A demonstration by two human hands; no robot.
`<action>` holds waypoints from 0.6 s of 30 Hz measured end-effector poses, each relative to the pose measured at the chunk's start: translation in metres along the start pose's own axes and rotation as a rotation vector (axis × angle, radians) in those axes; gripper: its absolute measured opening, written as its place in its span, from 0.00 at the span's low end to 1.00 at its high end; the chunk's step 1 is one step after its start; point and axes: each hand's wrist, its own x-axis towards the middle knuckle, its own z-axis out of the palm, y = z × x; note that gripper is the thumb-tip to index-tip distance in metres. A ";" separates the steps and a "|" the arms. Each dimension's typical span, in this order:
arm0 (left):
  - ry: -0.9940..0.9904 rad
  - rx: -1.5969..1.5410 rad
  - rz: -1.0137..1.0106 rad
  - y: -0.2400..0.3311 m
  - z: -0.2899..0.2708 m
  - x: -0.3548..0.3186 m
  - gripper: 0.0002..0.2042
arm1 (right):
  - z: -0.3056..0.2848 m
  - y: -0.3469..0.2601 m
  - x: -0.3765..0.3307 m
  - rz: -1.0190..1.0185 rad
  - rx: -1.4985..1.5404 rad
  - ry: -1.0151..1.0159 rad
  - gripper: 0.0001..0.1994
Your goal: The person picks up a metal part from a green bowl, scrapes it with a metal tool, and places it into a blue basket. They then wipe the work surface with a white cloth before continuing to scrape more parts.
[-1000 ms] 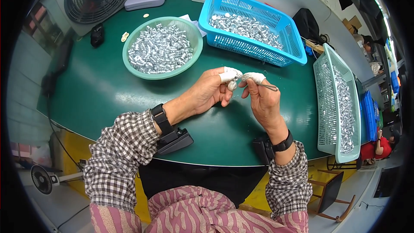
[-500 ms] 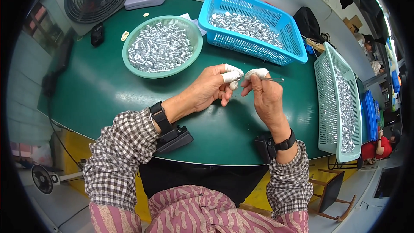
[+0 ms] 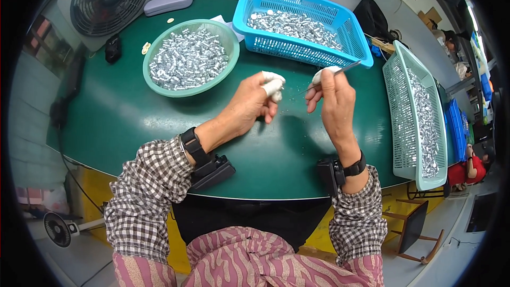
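My left hand point(image 3: 254, 101) is closed in a pinch over the middle of the green table, with white wraps on its fingertips. A tiny silvery metal part point(image 3: 282, 89) just shows at those fingertips; the rest of it is hidden. To the right, my right hand point(image 3: 334, 98) grips a thin metal pick point(image 3: 348, 67) like a pen, its fine tip angled down toward the left hand but apart from it. White wrap also covers a right fingertip. Beyond my left hand, a round green basket point(image 3: 234, 56) holds many small silvery metal parts point(image 3: 188, 58).
A blue basket point(image 3: 303, 52) of similar parts stands at the back. Another pale green basket point(image 3: 406, 127) lies along the right edge. A fan point(image 3: 110, 0), a purple case point(image 3: 168, 3) and a black mouse point(image 3: 113, 49) sit back left. Tiny crumbs dot the green tabletop point(image 3: 265, 165).
My hands have moved apart. The right hand has shifted right, drawing the pick away from the left fingertips, and the pick now slants more steeply. The whole view has shifted slightly.
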 end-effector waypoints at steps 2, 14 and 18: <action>0.058 0.058 0.049 0.004 -0.002 0.000 0.10 | -0.001 0.004 0.002 -0.046 0.005 0.052 0.14; -0.080 0.913 0.315 0.018 0.022 -0.020 0.06 | -0.001 0.014 0.006 -0.177 -0.059 0.218 0.14; -0.233 1.526 0.559 -0.004 0.018 -0.021 0.05 | 0.000 0.009 0.007 -0.207 -0.052 0.217 0.14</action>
